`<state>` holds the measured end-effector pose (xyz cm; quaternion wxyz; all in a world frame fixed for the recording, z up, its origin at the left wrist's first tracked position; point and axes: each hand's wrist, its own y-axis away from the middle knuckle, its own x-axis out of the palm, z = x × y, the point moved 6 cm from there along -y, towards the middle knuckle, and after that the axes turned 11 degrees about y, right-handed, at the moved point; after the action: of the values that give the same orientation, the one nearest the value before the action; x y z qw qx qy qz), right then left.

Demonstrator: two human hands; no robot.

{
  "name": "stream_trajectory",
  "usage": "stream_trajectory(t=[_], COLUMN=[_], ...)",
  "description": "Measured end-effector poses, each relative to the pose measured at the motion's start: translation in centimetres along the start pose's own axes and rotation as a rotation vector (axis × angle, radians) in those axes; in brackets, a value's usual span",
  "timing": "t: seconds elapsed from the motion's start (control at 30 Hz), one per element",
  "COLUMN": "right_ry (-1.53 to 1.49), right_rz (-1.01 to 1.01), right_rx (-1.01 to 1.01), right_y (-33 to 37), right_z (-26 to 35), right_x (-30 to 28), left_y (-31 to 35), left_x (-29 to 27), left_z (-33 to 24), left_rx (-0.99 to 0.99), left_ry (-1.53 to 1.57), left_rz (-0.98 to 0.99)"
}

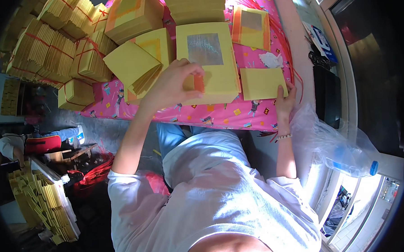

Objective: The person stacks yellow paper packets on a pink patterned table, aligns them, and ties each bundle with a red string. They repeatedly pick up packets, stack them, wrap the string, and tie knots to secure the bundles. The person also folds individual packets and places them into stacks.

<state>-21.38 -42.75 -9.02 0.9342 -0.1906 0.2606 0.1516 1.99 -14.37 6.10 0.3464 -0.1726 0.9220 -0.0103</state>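
On the pink patterned table cover stands a thick stack of yellow paper (227,75) with a silver square on its top sheet. My left hand (175,82) reaches over its near left part, fingers curled around a sheet beside a small orange patch (199,84); the exact grip is partly hidden. To the right, my right hand (285,100) pinches the right edge of a folded yellow paper (261,84), thumb on top. Left of the stack, several folded yellow papers (131,63) lie fanned over another paper pile (164,42).
Tied yellow paper bundles (41,52) fill the far left; taller stacks (194,9) stand behind. A loose sheet (252,27) and crumpled white tissue (271,60) lie at right. A plastic bag with a bottle (352,160) hangs near my right arm. Another person (13,145) is at lower left.
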Motion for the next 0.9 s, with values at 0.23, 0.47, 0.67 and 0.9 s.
stream_trajectory(t=[0.23, 0.47, 0.67, 0.9], right_ry=[0.47, -0.047, 0.003, 0.068], right_rz=[-0.102, 0.42, 0.534, 0.464], right_rx=[-0.373, -0.66, -0.774, -0.918], right_y=[1.1, 3.9, 4.0, 3.1], right_z=[6.5, 18.5, 19.6, 20.5], right_x=[-0.3, 1.5, 3.1, 3.3], left_y=[0.9, 0.9, 0.9, 0.8], left_x=[0.8, 0.6, 0.1, -0.3], left_z=[-0.1, 0.5, 0.8, 1.2], left_rx=[-0.08, -0.087, -0.038, -0.078], left_ry=[-0.141, -0.122, -0.07, 0.035], left_rz=[-0.002, 0.003, -0.021, -0.024])
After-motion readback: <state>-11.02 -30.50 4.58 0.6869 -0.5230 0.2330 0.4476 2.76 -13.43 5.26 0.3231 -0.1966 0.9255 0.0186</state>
